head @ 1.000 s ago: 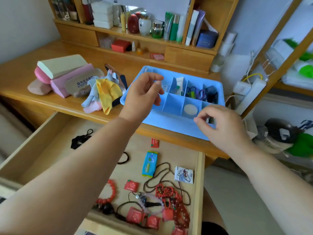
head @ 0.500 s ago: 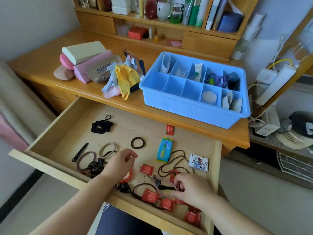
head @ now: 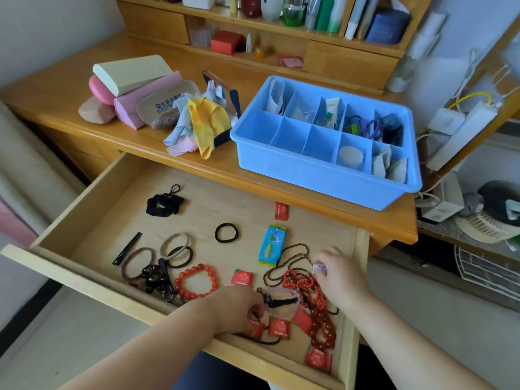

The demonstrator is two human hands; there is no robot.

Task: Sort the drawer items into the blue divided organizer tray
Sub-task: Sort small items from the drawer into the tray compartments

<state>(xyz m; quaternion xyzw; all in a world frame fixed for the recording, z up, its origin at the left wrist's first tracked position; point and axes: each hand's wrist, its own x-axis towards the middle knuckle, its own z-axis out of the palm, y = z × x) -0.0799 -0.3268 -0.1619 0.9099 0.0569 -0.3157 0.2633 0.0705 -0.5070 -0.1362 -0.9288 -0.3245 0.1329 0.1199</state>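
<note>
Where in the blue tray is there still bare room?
The blue tray has three bare front compartments, from its left wall to the one with the round disc. The back row and right end are filled.

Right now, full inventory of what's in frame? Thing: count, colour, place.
organizer tray: 1, blue, desk right
cloths: pile, yellow, blue, pink, left of tray
cases: several, pink and cream, desk left
scrunchie: 1, black, drawer rear left
hair ties: several, brown and beige, drawer left
bead bracelet: 1, red, drawer front
wipes pack: 1, blue, drawer centre
red packets: several, drawer front
left hand: on packets
right hand: on white packet
</note>
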